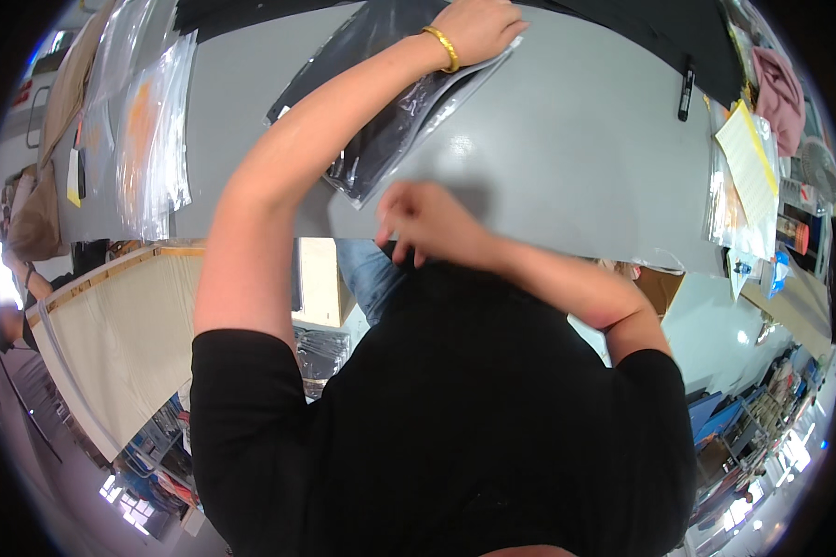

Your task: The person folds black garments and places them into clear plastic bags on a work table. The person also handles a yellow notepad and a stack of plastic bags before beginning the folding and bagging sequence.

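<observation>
A clear plastic bag (362, 182) lies slantwise on the grey tabletop, with dark folded material (380, 143) inside it. My left hand (477, 31), wearing a gold-coloured bracelet (446, 47) at the wrist, is on the far end of this bag. Its fingertips are hidden, so whether it grips the plastic cannot be told. My left forearm crosses above the bag. Blurred, my right hand (428, 223) hovers by the table's near edge, just short of the bag's near corner. Its fingers are loosely curled and apart, and nothing shows in them.
Clear plastic bags (155, 139) are piled at the table's left. A black marker (686, 90) lies on the right, near a yellow-edged paper sheet (747, 153) on more plastic. Black fabric (669, 31) covers the far right edge. Below left stands a wood-framed panel (118, 334); another person's arm (38, 284) shows beyond.
</observation>
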Tool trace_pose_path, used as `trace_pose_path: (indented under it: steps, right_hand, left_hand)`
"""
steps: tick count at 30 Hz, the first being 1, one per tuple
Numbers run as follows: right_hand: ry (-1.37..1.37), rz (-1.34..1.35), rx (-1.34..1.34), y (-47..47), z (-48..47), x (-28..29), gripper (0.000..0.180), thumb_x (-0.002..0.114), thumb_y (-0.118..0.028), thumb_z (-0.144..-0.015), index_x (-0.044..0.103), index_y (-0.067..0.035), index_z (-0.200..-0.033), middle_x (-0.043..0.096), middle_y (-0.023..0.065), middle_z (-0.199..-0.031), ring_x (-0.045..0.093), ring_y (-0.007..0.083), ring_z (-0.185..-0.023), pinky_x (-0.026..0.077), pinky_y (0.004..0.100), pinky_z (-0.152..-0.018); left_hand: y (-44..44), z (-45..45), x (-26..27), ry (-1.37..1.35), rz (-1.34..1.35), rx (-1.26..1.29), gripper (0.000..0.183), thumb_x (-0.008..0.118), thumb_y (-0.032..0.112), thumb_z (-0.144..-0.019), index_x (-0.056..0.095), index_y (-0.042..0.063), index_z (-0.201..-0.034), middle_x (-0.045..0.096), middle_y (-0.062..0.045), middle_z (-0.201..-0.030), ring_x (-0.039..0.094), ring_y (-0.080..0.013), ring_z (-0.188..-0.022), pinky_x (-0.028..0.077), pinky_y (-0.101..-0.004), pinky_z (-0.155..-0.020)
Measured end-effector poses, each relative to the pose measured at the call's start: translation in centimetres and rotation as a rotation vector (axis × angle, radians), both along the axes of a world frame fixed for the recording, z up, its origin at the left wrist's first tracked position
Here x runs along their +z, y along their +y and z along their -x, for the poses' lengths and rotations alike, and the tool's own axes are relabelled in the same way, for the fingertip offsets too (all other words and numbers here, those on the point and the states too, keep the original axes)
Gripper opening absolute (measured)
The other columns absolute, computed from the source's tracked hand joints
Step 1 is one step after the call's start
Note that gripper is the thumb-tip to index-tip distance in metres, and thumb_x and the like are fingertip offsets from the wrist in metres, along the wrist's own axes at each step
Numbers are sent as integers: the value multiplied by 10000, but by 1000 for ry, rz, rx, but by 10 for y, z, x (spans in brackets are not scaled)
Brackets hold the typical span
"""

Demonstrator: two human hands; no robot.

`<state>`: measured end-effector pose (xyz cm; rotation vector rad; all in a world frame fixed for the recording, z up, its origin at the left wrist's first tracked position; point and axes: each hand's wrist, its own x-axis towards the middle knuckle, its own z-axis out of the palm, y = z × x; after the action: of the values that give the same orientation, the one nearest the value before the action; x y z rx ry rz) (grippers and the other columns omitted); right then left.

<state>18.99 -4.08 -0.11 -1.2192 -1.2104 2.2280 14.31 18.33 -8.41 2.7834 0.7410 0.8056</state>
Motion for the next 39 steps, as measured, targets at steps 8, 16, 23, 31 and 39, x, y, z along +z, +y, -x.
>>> trace_pose_path:
  steps: [8, 16, 23, 31, 39]
  right_hand:
    - [-182, -489, -663, 90, -107, -83, 355, 624, -274, -1051, 624, 55, -1186, 707, 56, -896, 542, 47, -546, 393, 198, -432]
    - [-255, -118, -571, 85, -74, -38, 225, 587, -174, -1012, 632, 38, -1075, 725, 113, -902, 598, 111, -539, 431, 247, -415]
    - [-138, 43, 188, -18, 14, -33, 327, 537, -282, -1063, 642, 27, -1046, 752, 119, -831, 684, 172, -557, 529, 300, -460]
    - [-1027, -1460, -267, 120, -89, -79, 266, 671, -242, -971, 641, -69, -1171, 627, 121, -1282, 563, 365, -1190, 418, 527, -982]
    - [-381, -1208, 193, 42, 14, -55, 172, 703, -38, -953, 578, 0, -1066, 640, 151, -1018, 620, 280, -847, 505, 361, -744]
  left_hand:
    - [-14, 2, 7, 16, 273, -13, 376, 540, 344, -1018, 686, 38, -857, 709, -145, -899, 652, -382, -925, 513, -487, -832]
    - [-10, 8, -8, 68, 173, 1, 342, 538, 363, -1031, 675, 71, -917, 677, -103, -880, 639, -325, -942, 450, -448, -882]
    - [-24, -6, -6, -8, 161, 27, 288, 693, 330, -920, 693, 64, -1033, 687, -177, -1057, 625, -352, -1062, 456, -482, -961]
    - [-207, 199, 74, 331, 1041, 660, 517, 728, 475, -944, 703, 1, -1148, 738, -119, -1035, 694, -217, -945, 523, -307, -887]
    - [-369, 247, -16, -1235, 1141, 1179, 372, 729, 361, -985, 722, 1, -1079, 690, -5, -929, 587, -91, -801, 495, -252, -743]
